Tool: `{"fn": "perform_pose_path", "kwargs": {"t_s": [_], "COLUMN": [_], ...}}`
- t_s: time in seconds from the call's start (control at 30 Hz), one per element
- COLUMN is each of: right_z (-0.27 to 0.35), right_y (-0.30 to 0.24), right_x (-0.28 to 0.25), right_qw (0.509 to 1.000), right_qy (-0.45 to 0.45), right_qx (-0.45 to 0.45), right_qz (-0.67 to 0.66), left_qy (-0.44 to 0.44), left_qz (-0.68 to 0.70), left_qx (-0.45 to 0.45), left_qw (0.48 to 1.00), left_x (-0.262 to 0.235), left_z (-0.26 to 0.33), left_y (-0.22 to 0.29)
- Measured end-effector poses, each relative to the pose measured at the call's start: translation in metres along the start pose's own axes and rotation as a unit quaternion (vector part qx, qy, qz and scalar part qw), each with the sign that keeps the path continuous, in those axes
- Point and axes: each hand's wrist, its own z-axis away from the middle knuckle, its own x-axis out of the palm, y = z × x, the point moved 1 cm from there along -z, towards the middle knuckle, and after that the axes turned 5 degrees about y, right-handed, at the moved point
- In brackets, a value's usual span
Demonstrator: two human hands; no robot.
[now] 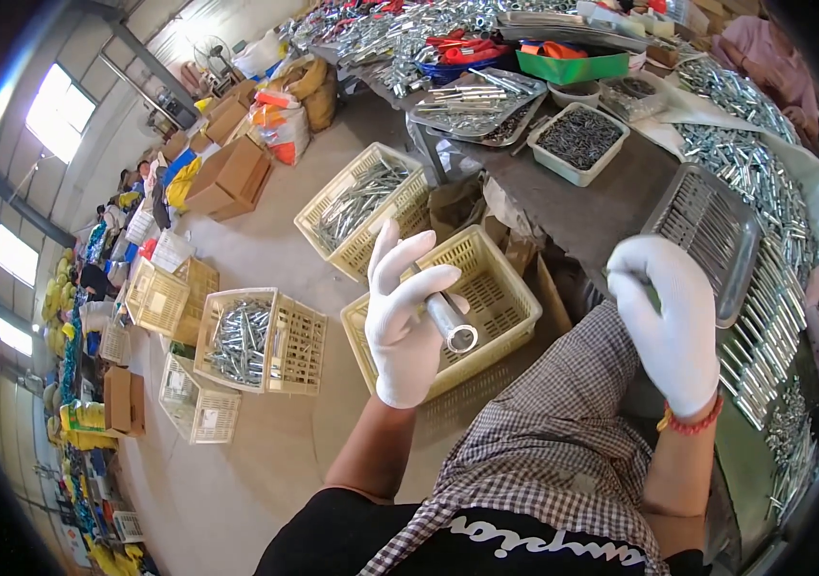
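My left hand (pixel 400 326), in a white knit glove, holds a short silver metal tube (pixel 450 322) between thumb and fingers. The tube's round hollow end points down and toward me. Behind and below that hand stands a pale yellow plastic crate (pixel 515 331), whose slatted inside shows. My right hand (pixel 667 322), gloved the same way, is raised beside the table edge. Its index finger and thumb curve together into a loop; whatever they may pinch is too small to make out. Close to it lies a grey metal tray (pixel 693 216) holding thin rods.
Metal tubes fill another yellow crate (pixel 309 216) ahead and a crate (pixel 227 360) at left. On the dark table (pixel 563 202) stand a white tub of dark screws (pixel 578 144), a green tray (pixel 573 65) and heaps of metal parts (pixel 765 154). A co-worker (pixel 765 48) sits at far right.
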Motion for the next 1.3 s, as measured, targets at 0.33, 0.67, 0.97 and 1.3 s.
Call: {"fn": "perform_pose_path", "kwargs": {"t_s": [0.33,0.67,0.97,1.3], "right_z": [0.034,0.043,0.051,0.046], "right_y": [-0.021,-0.02,-0.017,-0.017], "right_x": [-0.024,-0.032,-0.028,-0.031], "right_qw": [0.99,0.971,0.974,0.973], "right_qy": [0.076,0.123,0.124,0.127], "right_qx": [-0.09,-0.11,-0.108,-0.114], "right_qz": [0.081,0.171,0.154,0.156], "left_qy": [-0.077,-0.053,0.042,0.159], "left_qz": [0.18,0.357,0.651,0.657], "left_qx": [-0.181,-0.342,-0.469,-0.555], "left_qw": [0.964,0.868,0.595,0.485], "left_x": [0.011,0.04,0.059,0.066], "left_z": [0.013,0.027,0.035,0.036], "left_y": [0.006,-0.019,-0.012,-0.006]}}
